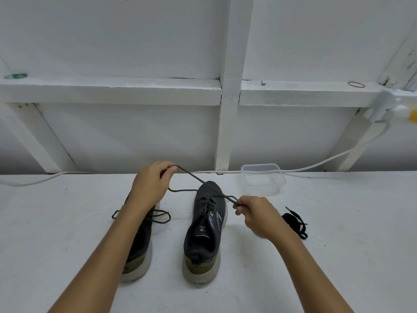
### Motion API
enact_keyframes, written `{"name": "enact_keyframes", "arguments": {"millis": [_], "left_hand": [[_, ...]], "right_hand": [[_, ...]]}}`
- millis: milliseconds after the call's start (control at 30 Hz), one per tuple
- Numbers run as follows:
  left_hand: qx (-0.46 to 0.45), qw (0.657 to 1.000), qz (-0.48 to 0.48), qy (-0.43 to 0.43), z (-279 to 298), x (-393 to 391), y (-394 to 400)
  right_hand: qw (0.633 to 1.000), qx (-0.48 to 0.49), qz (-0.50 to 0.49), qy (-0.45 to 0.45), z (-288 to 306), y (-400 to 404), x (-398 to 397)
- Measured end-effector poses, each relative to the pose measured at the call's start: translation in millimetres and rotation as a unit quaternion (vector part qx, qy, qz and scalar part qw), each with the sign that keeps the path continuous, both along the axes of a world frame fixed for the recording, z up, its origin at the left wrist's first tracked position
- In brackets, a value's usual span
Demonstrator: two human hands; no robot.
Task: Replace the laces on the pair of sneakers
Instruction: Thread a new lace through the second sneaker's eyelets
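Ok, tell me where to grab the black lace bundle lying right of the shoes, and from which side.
Take the black lace bundle at its thick bunched middle, from above. It lies flat on the white table, so nothing gets under it, and its loose ends trail out to the sides. The right hand is nearest, but it pinches the grey lace.

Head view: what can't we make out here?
- Left sneaker: front and eyelets hidden by the left hand and forearm.
- Lace ends: buried in both fists, right hand included.
- Right sneaker tongue print: too small to read.
- Yellow object: cut off by right edge.
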State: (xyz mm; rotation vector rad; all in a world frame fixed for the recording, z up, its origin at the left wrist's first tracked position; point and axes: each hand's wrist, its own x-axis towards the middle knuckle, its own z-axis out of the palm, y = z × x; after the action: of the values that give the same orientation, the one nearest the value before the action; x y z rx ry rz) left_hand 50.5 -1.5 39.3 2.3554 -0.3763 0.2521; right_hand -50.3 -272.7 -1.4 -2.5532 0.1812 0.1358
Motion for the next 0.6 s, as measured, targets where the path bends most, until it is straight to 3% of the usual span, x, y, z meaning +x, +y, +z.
{"name": "enact_keyframes", "arguments": {"millis": [167,233,300,400,500,600], "left_hand": [[0.080,0.994,0.078,0.007,-6,-6,-7],[0.114,0.989,0.097,-0.018,-9,-17,-14],[0.096,0.995,0.039,-0.011,-16,-31,-26],[0.048,0.988,-0.051,0.137,-27,-49,-43],[0.082,0.974,-0.066,0.199,-34,-52,-48],[0.089,0.966,-0.067,0.232,-36,-52,-50]], "right_hand": [[0.998,0.022,-0.062,-0.008,-8,4,-8],[0.991,0.081,-0.105,-0.028,-12,8,-11],[0.954,0.250,-0.164,-0.009,-17,14,-14],[0.855,0.470,-0.215,0.039,-23,31,-18],[0.814,0.533,-0.228,0.034,-30,47,-19],[0.820,0.524,-0.229,0.008,-37,57,-20]]}}
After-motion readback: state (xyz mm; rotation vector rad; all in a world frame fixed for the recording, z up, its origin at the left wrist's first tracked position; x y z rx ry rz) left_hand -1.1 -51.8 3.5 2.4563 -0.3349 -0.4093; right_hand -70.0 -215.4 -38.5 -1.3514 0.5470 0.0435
